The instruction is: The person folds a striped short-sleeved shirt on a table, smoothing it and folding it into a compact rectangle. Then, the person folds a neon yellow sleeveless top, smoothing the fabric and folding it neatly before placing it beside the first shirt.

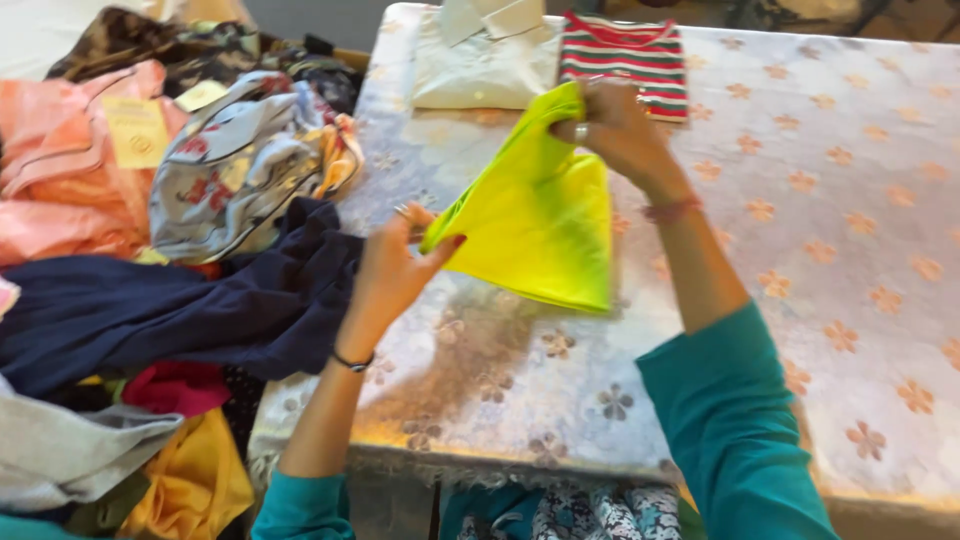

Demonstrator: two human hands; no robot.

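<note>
Both hands are pinching a yellow cloth (535, 215) above the table (830, 250): left hand (395, 265) clamped on its near-left corner, right hand (615, 125) on its far edge. A square yellow label (137, 132) is lying on the pink garment (60, 170), far left.

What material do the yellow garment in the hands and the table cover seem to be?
Yellow garment: likely thin knit fabric, matte; it folds softly between left hand and right hand. Table cover: possibly plastic-coated or satin cloth, since its flowered surface shines.

We wore teal sleeves on both arms; left hand (388, 275) had a thin black wristband, right hand (612, 125) a ring & pinkish bracelet.
</note>
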